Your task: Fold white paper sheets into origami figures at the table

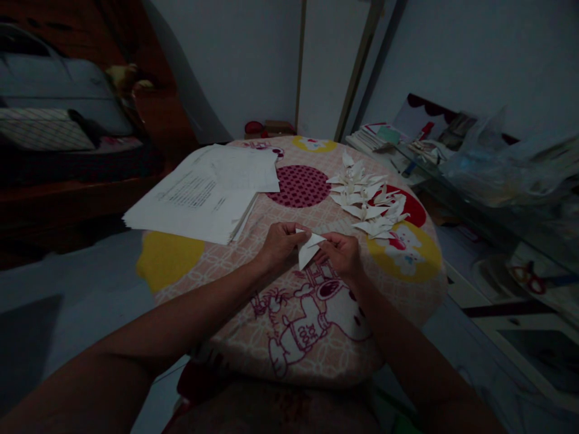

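A small folded piece of white paper point(308, 251) is held between both hands above the front middle of a cloth-covered round table. My left hand point(282, 241) pinches its upper left edge between thumb and fingers. On the other side, my right hand point(342, 250) grips its right corner, with the fingertips partly behind the paper. Beyond my right hand lies a cluster of several folded white paper cranes point(366, 196). To the far left, a thick stack of printed paper sheets point(194, 199) rests on the cloth, with smaller sheets on top.
The patterned tablecloth point(235, 265) hangs over the table's edge. At right stands a glass-topped table with a plastic bag point(493, 163), books point(373, 137) and red-handled scissors point(528, 278) lower down. A wooden bench point(158, 120) on the left carries a grey bag point(67, 90).
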Demonstrator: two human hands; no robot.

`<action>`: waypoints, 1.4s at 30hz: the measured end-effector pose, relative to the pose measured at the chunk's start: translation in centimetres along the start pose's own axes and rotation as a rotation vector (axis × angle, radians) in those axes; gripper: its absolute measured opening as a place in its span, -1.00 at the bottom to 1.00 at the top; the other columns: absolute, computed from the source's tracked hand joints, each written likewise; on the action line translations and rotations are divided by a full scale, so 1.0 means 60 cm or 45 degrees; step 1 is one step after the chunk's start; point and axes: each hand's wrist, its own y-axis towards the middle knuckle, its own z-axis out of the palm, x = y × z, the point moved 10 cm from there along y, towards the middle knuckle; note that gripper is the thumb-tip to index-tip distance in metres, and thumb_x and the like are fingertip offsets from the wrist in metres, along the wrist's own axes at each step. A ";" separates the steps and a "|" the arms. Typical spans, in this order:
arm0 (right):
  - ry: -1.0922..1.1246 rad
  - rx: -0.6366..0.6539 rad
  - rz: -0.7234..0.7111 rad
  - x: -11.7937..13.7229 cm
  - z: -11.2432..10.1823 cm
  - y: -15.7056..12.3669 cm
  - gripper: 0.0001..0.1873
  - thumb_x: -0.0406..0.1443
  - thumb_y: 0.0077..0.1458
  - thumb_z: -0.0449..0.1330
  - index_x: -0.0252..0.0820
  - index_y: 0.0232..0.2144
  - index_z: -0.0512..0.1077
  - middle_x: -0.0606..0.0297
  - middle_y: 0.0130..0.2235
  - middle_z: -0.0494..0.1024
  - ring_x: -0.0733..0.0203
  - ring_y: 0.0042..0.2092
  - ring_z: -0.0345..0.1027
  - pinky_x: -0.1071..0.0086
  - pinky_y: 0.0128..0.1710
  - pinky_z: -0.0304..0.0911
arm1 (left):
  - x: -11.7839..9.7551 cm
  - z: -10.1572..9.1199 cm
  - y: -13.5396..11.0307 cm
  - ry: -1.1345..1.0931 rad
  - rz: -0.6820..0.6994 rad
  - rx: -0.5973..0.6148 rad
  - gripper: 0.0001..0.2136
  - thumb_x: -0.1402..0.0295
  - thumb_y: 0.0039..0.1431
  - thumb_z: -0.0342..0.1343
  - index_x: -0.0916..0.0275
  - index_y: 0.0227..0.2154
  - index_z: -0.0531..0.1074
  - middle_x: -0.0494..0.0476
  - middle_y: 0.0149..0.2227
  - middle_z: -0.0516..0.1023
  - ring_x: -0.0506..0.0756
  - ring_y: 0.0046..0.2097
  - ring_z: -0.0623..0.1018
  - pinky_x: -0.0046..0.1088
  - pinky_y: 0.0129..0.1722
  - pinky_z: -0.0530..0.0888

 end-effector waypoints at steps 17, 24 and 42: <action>0.131 0.169 0.165 -0.013 0.011 -0.002 -0.65 -0.01 0.04 0.25 -0.19 -0.47 0.47 0.29 -0.57 0.57 0.24 -0.58 0.46 0.42 -0.58 0.42 | 0.001 0.000 0.000 0.013 0.085 0.014 -0.78 0.28 -0.16 0.37 0.32 -0.50 0.54 0.07 -0.58 0.55 0.00 -0.59 0.44 -0.49 -0.55 0.32; 0.006 0.084 0.089 0.000 0.003 -0.003 -0.54 0.06 0.01 0.28 -0.20 -0.57 0.44 0.33 -0.66 0.49 0.34 -0.67 0.32 0.52 -0.70 0.20 | 0.009 0.006 0.001 0.030 0.092 0.065 -0.79 0.28 -0.13 0.36 0.32 -0.46 0.56 0.07 -0.57 0.56 0.02 -0.56 0.47 -0.49 -0.54 0.33; -0.167 0.124 -0.058 0.017 -0.002 0.001 -0.61 -0.04 0.04 0.29 -0.16 -0.62 0.37 0.46 -0.72 0.33 0.40 -0.70 0.11 0.50 -0.69 0.04 | 0.022 0.031 -0.004 -0.048 -0.071 0.257 -0.81 0.35 -0.19 0.40 0.33 -0.49 0.58 0.12 -0.53 0.57 0.02 -0.51 0.50 -0.45 -0.45 0.38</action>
